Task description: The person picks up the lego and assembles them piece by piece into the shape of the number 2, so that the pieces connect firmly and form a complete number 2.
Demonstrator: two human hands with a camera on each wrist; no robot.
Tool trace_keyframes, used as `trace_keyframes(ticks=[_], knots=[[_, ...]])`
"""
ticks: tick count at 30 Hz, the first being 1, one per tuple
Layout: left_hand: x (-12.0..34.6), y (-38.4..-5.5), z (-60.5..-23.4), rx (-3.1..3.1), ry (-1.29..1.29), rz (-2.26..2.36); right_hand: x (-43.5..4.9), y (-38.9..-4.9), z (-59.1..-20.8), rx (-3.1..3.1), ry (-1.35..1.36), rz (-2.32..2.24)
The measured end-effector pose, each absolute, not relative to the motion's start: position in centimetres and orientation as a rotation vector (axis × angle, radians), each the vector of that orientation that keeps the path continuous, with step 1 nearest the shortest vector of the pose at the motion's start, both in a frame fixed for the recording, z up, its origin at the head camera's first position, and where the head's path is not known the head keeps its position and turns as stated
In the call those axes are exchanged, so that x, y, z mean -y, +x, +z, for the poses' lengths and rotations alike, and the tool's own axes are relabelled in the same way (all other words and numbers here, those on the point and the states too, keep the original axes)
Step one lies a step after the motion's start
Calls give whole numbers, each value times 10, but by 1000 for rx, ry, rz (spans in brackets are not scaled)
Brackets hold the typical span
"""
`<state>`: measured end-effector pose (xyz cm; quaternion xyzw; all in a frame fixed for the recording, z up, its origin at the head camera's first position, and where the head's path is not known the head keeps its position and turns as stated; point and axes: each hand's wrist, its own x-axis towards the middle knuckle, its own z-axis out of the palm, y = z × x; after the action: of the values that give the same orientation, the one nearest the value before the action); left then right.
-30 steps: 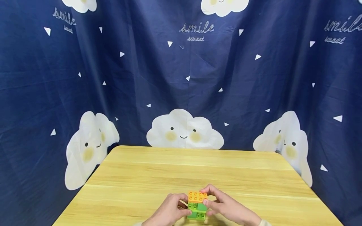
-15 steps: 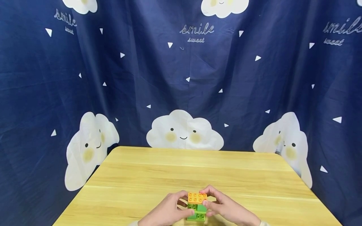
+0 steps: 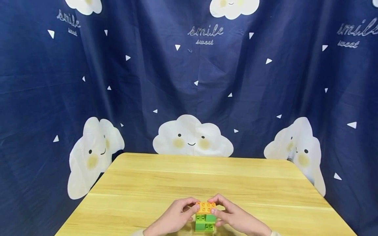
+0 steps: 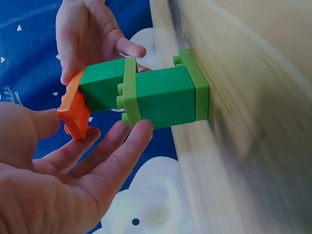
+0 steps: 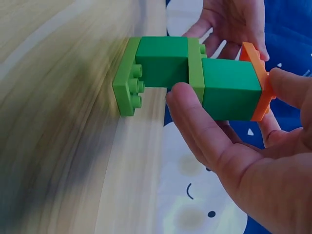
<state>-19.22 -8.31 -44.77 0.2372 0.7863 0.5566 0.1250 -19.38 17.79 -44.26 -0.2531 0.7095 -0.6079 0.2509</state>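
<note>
A small tower of toy building bricks stands on the table in front of me. Its base is a light green plate [image 4: 201, 90], bearing a dark green block [image 4: 165, 96] at one end. Above comes another light green plate [image 4: 130, 90] with a second dark green block [image 5: 231, 89] at the opposite end. An orange studded plate [image 3: 205, 208] tops the stack. My left hand [image 3: 177, 214] pinches the orange plate's left end between thumb and forefinger. At its right end, my right hand [image 3: 233, 214] grips the same plate, other fingers beside the upper dark green block.
The pale wooden table [image 3: 189, 177] extends away from me to rounded far corners. Behind and around it hangs a dark blue curtain [image 3: 165, 78] printed with white clouds and triangles.
My left thumb has risen from the lower green bricks onto the orange plate's left edge. The right hand keeps its hold, and the tower stays in place.
</note>
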Motion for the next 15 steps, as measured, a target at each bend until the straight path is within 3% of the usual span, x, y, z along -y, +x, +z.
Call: trace_keyframes(ticks=[15], knots=[[77,-187,-448,-2350,663,1702,-176,-193,-443,-1991,-636,-1635]])
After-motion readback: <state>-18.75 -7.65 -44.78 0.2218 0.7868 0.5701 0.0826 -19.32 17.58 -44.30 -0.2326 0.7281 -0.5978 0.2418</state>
